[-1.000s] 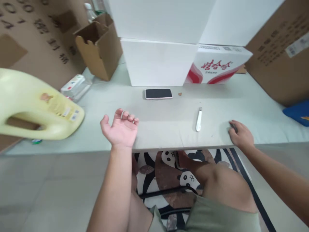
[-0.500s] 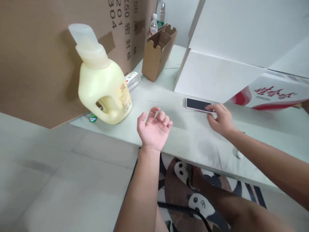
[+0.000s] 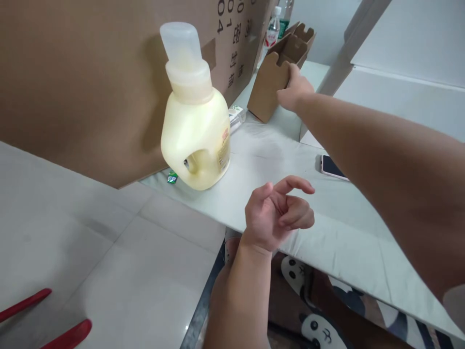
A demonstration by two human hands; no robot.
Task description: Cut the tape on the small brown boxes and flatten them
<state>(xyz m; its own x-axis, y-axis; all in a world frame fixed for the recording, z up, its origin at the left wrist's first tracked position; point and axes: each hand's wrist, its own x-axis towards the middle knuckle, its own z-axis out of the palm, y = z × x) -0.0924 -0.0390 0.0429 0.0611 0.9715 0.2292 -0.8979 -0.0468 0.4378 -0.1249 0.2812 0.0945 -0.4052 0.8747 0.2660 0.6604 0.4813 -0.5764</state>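
My right hand [image 3: 295, 91] reaches far across the pale table [image 3: 254, 194] and grips the near side of a small open cardboard box [image 3: 271, 85] at the back. My left hand [image 3: 278, 215] hovers over the table's front edge, palm up, its fingers loosely curled and holding nothing. A pale yellow detergent jug [image 3: 194, 123] with a translucent cap stands upright to the left of my left hand. A phone [image 3: 331, 167] lies face up on the table, partly hidden by my right forearm.
A big brown cardboard carton [image 3: 90, 72] rises behind the jug. White boxes [image 3: 399, 97] stand at the back right. A small plastic packet [image 3: 237, 116] lies beside the small box, and drink bottles [image 3: 272, 29] stand behind it. Red strips [image 3: 54, 334] show on the floor at bottom left.
My right hand left the phone and moved back and left onto the small cardboard box. My left hand's fingers curled in further. The view swung left.
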